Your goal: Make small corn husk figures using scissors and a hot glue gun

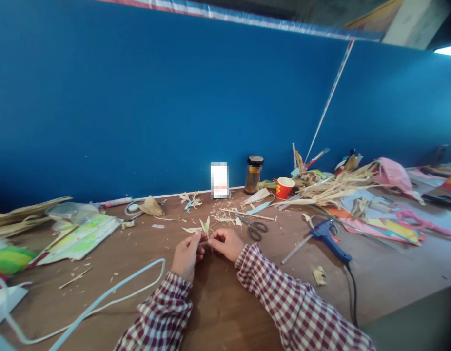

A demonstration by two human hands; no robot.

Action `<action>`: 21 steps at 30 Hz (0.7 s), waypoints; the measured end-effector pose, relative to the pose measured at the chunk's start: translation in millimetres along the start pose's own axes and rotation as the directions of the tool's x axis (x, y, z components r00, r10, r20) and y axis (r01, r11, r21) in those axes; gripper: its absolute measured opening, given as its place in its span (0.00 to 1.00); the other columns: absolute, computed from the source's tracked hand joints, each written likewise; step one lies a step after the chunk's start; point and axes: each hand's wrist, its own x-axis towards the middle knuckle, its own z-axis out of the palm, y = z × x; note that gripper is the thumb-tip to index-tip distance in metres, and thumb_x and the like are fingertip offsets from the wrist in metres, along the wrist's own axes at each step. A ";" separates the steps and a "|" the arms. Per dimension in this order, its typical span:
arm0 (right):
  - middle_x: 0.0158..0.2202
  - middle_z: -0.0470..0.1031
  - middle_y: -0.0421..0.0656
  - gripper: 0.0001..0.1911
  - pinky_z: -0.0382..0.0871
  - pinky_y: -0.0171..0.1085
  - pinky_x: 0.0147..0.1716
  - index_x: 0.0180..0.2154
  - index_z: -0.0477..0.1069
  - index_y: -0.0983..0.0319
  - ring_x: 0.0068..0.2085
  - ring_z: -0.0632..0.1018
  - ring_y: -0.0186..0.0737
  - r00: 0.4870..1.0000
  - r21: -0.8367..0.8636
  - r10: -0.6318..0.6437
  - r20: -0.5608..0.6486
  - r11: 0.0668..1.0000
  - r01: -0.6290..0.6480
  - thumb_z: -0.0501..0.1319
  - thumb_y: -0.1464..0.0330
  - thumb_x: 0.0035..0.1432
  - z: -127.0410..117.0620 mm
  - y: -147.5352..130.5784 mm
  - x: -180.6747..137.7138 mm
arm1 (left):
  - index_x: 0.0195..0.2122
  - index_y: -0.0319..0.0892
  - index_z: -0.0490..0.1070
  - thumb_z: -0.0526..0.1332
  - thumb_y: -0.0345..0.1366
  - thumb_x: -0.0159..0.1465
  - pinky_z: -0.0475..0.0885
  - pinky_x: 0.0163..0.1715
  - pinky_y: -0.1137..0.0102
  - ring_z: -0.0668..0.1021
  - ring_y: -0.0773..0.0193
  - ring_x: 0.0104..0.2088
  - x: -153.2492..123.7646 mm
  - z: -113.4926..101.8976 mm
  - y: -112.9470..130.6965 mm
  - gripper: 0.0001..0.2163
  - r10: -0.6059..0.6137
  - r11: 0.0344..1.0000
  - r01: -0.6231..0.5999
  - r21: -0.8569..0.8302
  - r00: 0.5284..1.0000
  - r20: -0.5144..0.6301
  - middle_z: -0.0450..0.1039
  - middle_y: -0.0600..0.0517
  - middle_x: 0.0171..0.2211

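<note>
My left hand (186, 253) and my right hand (225, 243) meet over the brown table (218, 302), both in red-and-white checked sleeves. Their fingers pinch together on a small pale dried-leaf piece (206, 226) that sticks up between them. Black-handled scissors (255, 228) lie just right of my right hand. Further right lies a blue glue gun (329, 237) with a black cord.
A red paper cup (284, 187), a dark jar (253, 174) and a white box (220, 180) stand by the blue wall. Dried husks (335, 187) pile at right, coloured paper (77, 238) at left. A pale blue strip (101, 302) loops across the near left.
</note>
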 end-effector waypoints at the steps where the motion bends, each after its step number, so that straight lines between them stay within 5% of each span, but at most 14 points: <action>1: 0.19 0.68 0.38 0.09 0.59 0.29 0.20 0.27 0.69 0.65 0.20 0.66 0.29 1.000 -0.002 -0.001 -0.001 1.000 0.001 0.58 0.65 0.50 0.0 -0.7 -0.1 | 0.31 0.36 0.73 0.64 0.46 0.46 0.60 0.14 0.79 0.65 0.76 0.17 -0.2 -0.1 -0.1 0.18 0.006 1.000 -0.006 0.003 1.000 0.009 0.71 0.51 0.25; 6: 0.19 0.68 0.38 0.08 0.58 0.29 0.21 0.25 0.68 0.65 0.21 0.65 0.28 1.000 -0.014 0.004 -0.004 1.000 -0.004 0.59 0.66 0.49 0.4 -5.4 -1.0 | 0.33 0.35 0.73 0.66 0.43 0.44 0.57 0.13 0.80 0.63 0.75 0.15 1.3 -2.7 -3.5 0.18 0.029 0.999 -0.032 0.032 0.996 0.080 0.63 0.58 0.15; 14: 0.20 0.68 0.38 0.13 0.60 0.29 0.21 0.27 0.69 0.64 0.21 0.67 0.30 0.999 -0.035 -0.024 -0.024 0.999 0.023 0.58 0.60 0.50 -1.1 -7.5 -2.4 | 0.32 0.35 0.72 0.66 0.43 0.42 0.57 0.14 0.80 0.63 0.76 0.15 0.6 -3.0 -3.4 0.19 0.024 0.999 -0.024 0.021 0.999 0.027 0.63 0.58 0.15; 21: 0.25 0.69 0.39 0.08 0.63 0.31 0.23 0.32 0.68 0.63 0.24 0.68 0.31 0.989 0.073 -0.062 -0.137 0.995 0.072 0.57 0.65 0.51 0.3 -8.8 0.6 | 0.30 0.34 0.73 0.65 0.43 0.44 0.56 0.14 0.79 0.61 0.76 0.14 -0.5 -1.9 -4.0 0.17 0.033 0.997 -0.039 0.064 0.995 0.093 0.61 0.59 0.12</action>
